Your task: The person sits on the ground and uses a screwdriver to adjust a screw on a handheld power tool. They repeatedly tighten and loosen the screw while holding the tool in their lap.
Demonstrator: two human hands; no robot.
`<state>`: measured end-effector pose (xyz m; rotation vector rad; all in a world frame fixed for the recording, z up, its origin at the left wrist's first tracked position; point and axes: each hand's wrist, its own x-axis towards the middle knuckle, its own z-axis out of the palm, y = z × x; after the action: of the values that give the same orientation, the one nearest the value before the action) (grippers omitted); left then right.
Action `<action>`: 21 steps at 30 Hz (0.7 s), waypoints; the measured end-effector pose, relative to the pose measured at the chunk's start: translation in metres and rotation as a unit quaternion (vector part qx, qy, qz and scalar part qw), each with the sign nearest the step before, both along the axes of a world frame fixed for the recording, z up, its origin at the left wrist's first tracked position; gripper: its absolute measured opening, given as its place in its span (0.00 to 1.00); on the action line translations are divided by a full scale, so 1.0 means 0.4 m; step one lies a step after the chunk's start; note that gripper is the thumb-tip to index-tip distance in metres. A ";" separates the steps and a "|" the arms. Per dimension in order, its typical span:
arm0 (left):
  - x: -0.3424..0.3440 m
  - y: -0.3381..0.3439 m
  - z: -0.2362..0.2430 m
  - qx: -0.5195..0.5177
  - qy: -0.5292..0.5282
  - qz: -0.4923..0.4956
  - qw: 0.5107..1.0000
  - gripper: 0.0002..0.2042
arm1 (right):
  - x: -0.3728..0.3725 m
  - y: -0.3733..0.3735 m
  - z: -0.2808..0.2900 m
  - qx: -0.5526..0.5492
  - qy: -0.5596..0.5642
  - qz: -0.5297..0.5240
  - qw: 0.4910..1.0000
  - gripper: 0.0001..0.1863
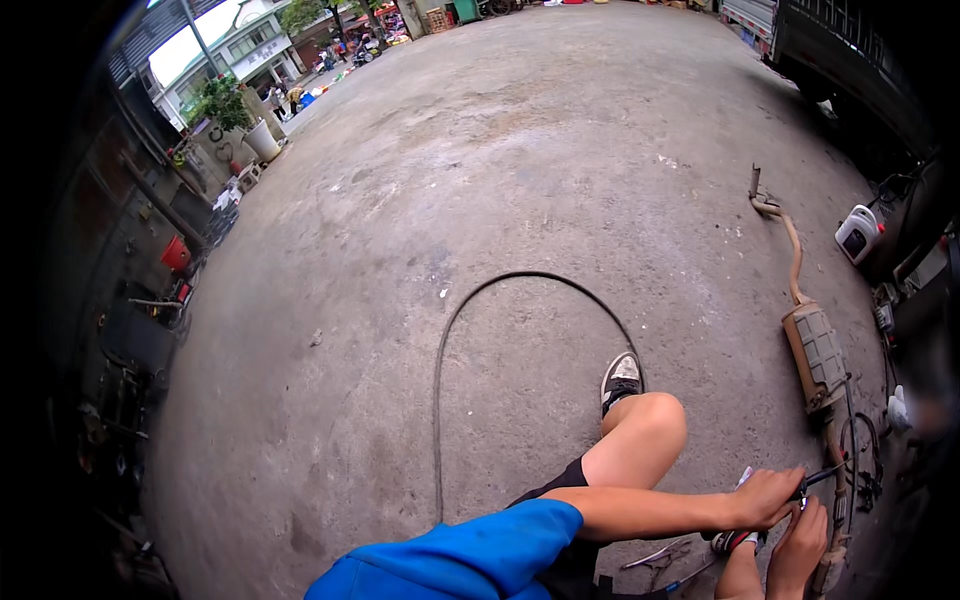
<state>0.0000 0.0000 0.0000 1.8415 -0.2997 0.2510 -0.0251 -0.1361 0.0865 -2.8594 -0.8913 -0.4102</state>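
My left hand [768,496] is closed round the dark handle of a slim tool [818,474] near the lower right. Just below it my right hand [800,545] has its fingers closed at a small shiny piece beside the tool, too small to make out. Both hands are over a rusty exhaust pipe with a boxy muffler [812,350] lying on the concrete. Dark cables [865,475] lie beside the pipe. Pliers and other hand tools [660,560] are on the ground below my left forearm.
A black hose [540,275] loops across the concrete ground around my foot [620,375]. A white plastic jug [857,235] stands at right near a truck [840,60]. Clutter, a red bucket [175,255] and a planter [262,142] line the left wall. People [295,98] are far off.
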 end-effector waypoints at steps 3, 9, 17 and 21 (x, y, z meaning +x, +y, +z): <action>-0.062 0.039 -0.018 0.004 0.025 -0.013 1.000 0.20 | -0.064 0.057 -0.009 0.007 -0.022 0.017 1.000 0.15; 0.005 0.123 0.028 0.021 -0.007 0.017 1.000 0.16 | 0.031 0.119 0.001 0.070 0.000 -0.007 0.998 0.05; -0.013 0.037 0.067 0.030 -0.022 0.004 0.999 0.12 | 0.013 0.053 0.031 0.265 0.143 -0.111 0.947 0.12; -0.028 0.045 0.062 0.068 -0.019 -0.003 0.997 0.14 | 0.005 0.063 0.059 0.349 0.310 -0.240 0.851 0.15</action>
<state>-0.0112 0.0180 0.0249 1.9719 -0.3565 0.2669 -0.0233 -0.1111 0.1102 -2.2262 0.1048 0.1507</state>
